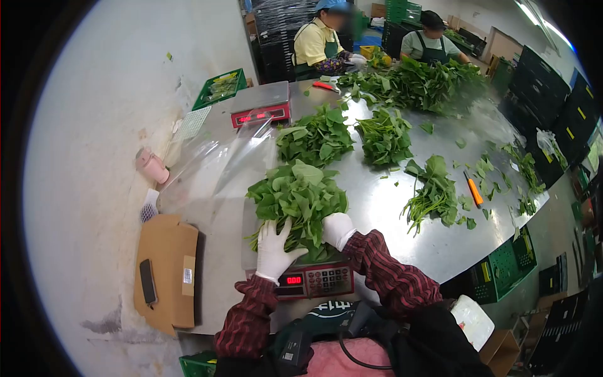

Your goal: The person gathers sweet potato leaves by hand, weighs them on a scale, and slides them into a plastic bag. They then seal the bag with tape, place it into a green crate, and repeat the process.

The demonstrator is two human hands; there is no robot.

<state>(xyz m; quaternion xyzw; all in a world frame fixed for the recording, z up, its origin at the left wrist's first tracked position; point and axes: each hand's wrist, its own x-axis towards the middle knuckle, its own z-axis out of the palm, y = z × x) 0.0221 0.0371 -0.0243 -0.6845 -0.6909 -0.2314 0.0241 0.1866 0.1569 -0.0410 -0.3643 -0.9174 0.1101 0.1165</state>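
A large bunch of leafy greens (298, 201) lies over the platform of a red digital scale (323, 281), whose display reads 0.00. My left hand (274, 250), in a white glove, rests on the stem end of the bunch with its fingers stretched and thumb spread. My right hand (339, 230), also gloved in white, is curled against the bunch's right side, its fingertips partly hidden by leaves. Just beyond sit two more bunches of greens, one on the left (316, 136) and one on the right (384, 137).
A second scale (260, 103) stands farther back. Loose greens (433, 195) and an orange-handled knife (473, 190) lie to the right. A cardboard box (164, 270) with a phone (148, 283) and a pink bottle (152, 165) are on the left. Two people work beyond a big greens pile (427, 85).
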